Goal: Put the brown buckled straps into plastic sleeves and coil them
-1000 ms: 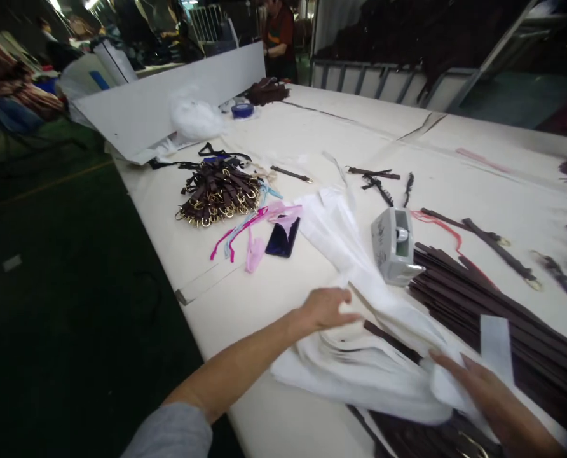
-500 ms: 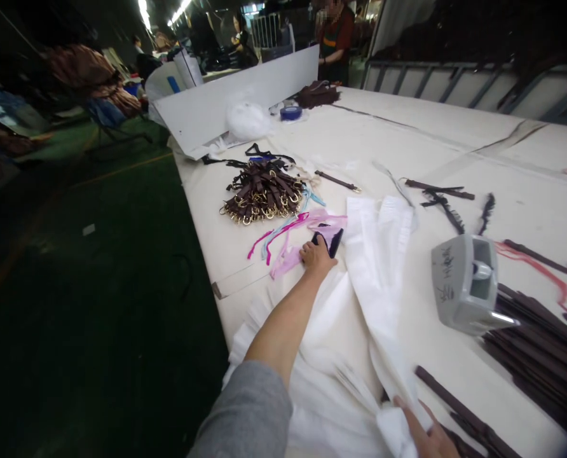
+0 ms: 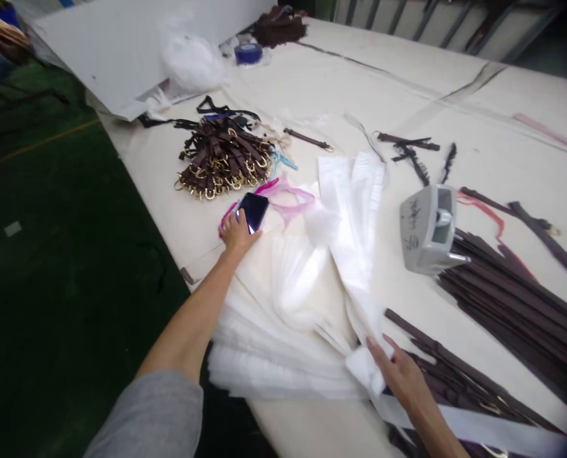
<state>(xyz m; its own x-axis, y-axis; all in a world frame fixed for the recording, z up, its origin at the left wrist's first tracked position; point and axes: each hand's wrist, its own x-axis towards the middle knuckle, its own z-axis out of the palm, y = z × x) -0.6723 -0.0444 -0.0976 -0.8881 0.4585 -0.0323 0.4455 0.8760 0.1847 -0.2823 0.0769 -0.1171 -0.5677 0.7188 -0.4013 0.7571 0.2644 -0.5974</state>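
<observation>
My left hand (image 3: 237,234) grips the near edge of a dark smartphone (image 3: 255,208), at the table's left side. Pink ribbon (image 3: 290,196) lies just right of the phone, and brighter pink and pale blue strands show beneath and beside it. Lower right, my right hand (image 3: 400,372) is closed around the near end of a bundle of white strips (image 3: 353,235), which stretches away across the table. More thin white sheets (image 3: 283,356) are spread between my arms. Dark brown straps (image 3: 455,362) lie close to my right hand.
A heap of brown straps with gold buckles (image 3: 226,152) sits beyond my left hand. To the right stands a grey tape dispenser (image 3: 426,229), beside a pile of long brown straps (image 3: 517,299). Farther back are a plastic bag (image 3: 191,60) and blue tape (image 3: 248,53).
The view has tilted down and shifted right. My left hand has moved the phone left, off the pink ribbon, and its screen now faces up. My right hand still holds the white strips.
</observation>
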